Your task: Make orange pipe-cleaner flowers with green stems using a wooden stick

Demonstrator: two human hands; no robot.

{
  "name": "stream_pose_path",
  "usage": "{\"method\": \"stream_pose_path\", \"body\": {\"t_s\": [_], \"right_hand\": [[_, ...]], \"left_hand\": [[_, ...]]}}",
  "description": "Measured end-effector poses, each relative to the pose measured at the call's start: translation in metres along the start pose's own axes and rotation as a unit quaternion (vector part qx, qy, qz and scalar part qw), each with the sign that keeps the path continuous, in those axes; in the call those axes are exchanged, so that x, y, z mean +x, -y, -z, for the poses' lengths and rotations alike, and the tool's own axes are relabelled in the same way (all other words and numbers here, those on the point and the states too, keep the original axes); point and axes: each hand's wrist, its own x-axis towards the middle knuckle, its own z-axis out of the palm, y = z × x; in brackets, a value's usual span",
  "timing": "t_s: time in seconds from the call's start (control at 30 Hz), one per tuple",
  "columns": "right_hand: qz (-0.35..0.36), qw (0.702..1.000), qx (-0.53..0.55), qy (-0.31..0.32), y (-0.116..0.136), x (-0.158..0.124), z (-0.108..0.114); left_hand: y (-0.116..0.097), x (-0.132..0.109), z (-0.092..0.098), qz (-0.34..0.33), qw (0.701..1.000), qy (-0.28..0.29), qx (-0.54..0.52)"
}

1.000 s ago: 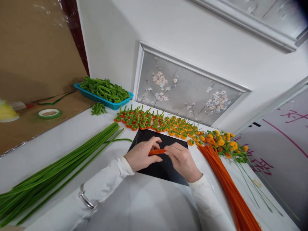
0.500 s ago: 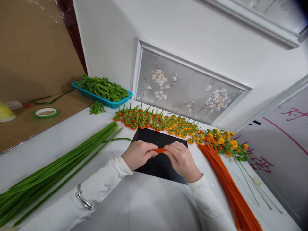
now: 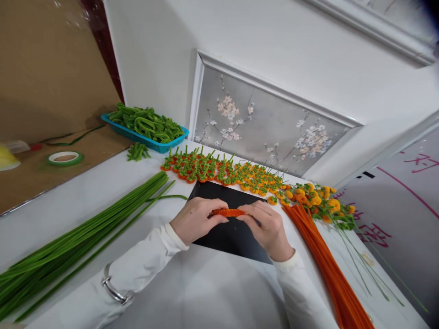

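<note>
A short, ridged piece of orange pipe cleaner (image 3: 229,212), seemingly coiled, is stretched level between my two hands. My left hand (image 3: 195,220) pinches its left end between thumb and fingers, and my right hand (image 3: 268,226) pinches the right end the same way. Both hands hover over a black board (image 3: 226,240) on the white table. To the right of my right hand lies a long bundle of orange pipe cleaners (image 3: 325,265). Left of my left hand a bundle of green pipe cleaners (image 3: 92,237) stretches toward the lower left corner.
Behind the board stand rows of small orange pieces with green stems (image 3: 202,167) and yellow ones (image 3: 260,178). Yellow-orange flowers (image 3: 315,198) are heaped at right. A blue basket (image 3: 137,135) holds bent green pipe cleaners. Green tape (image 3: 65,158) lies on the brown surface.
My hands have moved slightly apart, the right one to the right. More of the orange piece shows between them, and its ridges are now visible.
</note>
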Motion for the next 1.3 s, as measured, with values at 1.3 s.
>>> {"method": "stream_pose_path", "body": {"t_s": [1.3], "right_hand": [[0.027, 0.998, -0.053, 0.006, 0.003, -0.008, 0.007]], "left_hand": [[0.002, -0.006, -0.009, -0.044, 0.996, -0.059, 0.050]]}}
